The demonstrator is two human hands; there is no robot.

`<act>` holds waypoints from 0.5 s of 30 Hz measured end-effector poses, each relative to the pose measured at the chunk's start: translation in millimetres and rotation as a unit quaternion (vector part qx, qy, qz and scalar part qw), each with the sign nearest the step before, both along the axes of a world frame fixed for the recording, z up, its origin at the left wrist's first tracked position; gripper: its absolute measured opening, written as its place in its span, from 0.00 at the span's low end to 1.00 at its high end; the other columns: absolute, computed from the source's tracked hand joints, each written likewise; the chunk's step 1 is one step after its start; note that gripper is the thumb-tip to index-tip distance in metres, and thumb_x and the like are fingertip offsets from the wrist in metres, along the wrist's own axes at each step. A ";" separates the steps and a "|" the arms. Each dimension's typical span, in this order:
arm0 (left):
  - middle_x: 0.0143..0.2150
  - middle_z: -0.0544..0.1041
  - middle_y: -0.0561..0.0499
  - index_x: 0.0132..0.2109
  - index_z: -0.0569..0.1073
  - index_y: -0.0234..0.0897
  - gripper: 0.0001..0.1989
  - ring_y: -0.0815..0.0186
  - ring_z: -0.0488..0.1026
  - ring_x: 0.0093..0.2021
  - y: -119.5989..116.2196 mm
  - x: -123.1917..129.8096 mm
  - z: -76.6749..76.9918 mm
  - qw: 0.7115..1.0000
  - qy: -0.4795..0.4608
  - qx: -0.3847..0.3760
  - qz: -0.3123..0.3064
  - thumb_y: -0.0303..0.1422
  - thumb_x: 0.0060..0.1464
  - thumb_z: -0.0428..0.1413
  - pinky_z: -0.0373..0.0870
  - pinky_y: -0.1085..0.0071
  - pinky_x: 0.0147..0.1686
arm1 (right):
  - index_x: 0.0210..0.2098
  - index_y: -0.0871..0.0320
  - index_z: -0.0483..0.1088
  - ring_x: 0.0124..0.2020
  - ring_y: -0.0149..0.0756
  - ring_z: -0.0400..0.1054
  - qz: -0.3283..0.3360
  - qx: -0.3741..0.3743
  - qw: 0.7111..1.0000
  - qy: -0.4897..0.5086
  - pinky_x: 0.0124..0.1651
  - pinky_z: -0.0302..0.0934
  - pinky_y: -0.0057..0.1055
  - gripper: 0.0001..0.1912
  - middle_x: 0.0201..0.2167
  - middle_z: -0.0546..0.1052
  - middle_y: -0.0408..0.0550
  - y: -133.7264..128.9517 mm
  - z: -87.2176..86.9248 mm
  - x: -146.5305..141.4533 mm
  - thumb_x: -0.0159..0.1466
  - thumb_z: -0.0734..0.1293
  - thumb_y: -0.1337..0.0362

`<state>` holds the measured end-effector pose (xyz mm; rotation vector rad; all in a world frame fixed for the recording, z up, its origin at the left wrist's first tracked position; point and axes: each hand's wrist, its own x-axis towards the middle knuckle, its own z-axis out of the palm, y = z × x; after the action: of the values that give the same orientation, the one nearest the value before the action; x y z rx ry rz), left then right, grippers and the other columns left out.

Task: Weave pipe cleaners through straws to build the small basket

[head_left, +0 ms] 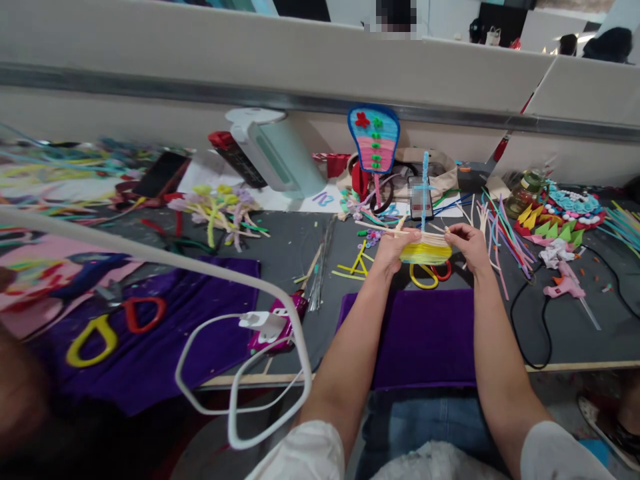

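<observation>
Between my two hands is a striped yellow and cream piece made of pipe cleaners [426, 251], with a light blue stem [425, 193] standing up from its middle. My left hand [395, 248] grips its left end, fingers pressed together. At the right end my right hand [467, 243] pinches the cream strands along the top edge. Just below the piece lie scissors with yellow and red handles [424, 277], partly hidden by it. A purple cloth [425, 340] covers the table edge between my forearms.
A finished fan shape [375, 137] stands behind, beside a pale kettle [287, 153]. A pink glue gun [565, 285] and loose pipe cleaners [507, 233] lie right. At left, a white cable [295, 320] loops near a pink power strip [280, 323]; another person's blurred hand [20, 380] shows.
</observation>
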<state>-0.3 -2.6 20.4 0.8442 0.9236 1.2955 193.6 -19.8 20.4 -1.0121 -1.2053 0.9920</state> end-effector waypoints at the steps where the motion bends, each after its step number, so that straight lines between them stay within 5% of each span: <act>1: 0.24 0.77 0.49 0.28 0.79 0.32 0.18 0.65 0.73 0.24 0.4 0.1 -0.7 1.000 -0.001 -0.001 0.000 0.36 0.26 0.72 0.69 0.69 0.30 | 0.31 0.58 0.75 0.27 0.28 0.66 0.001 -0.002 1.000 0.003 0.33 0.61 0.27 0.12 0.26 0.76 0.39 0.2 0.2 -0.2 0.50 0.75 0.59; 9: 0.24 0.78 0.49 0.28 0.79 0.33 0.17 0.67 0.73 0.24 4.4 0.3 -8.3 1.000 -0.006 -0.004 -0.009 0.36 0.27 0.72 0.68 0.71 0.29 | 0.44 0.53 0.68 0.31 0.30 0.68 0.040 -0.011 0.997 0.069 0.36 0.62 0.26 0.23 0.28 0.75 0.38 0.1 2.5 -5.5 0.50 0.75 0.62; 15: 0.24 0.77 0.50 0.28 0.80 0.33 0.16 0.67 0.72 0.24 4.4 -1.2 -9.7 0.999 0.033 0.016 0.000 0.37 0.29 0.71 0.68 0.71 0.29 | 0.45 0.53 0.72 0.32 0.30 0.64 0.070 0.024 0.997 -0.036 0.36 0.59 0.26 0.17 0.29 0.71 0.39 -2.1 4.3 -8.8 0.55 0.70 0.64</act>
<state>-1.4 1.8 10.6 0.9164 0.9559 1.2915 184.9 -21.9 24.7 -0.9424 -1.3694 1.0365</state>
